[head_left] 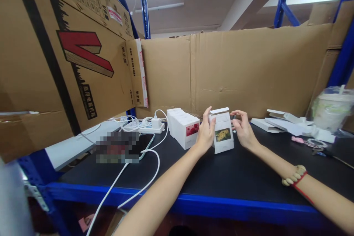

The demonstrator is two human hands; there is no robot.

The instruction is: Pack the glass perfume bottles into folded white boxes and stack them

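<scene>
A small white box (224, 138) with a yellow flower picture stands upright on the black tabletop, its top flap raised. My left hand (206, 132) is closed on its left side, thumb toward the front. My right hand (245, 131) is at the box's right edge, thumb and fingers curled round a small shiny thing (234, 127) that is partly hidden and too small to name. Just left of my left hand is a row of similar white boxes (179, 129); the front one shows a red flower picture.
Flattened white cartons (290, 123) lie at the right, near a bagged drink cup (332, 110) and a key ring (316, 143). On the left are a power strip (146, 129), white cables (159, 158) and a partly blurred tablet-like device (146, 143). Cardboard walls (249, 70) enclose the table.
</scene>
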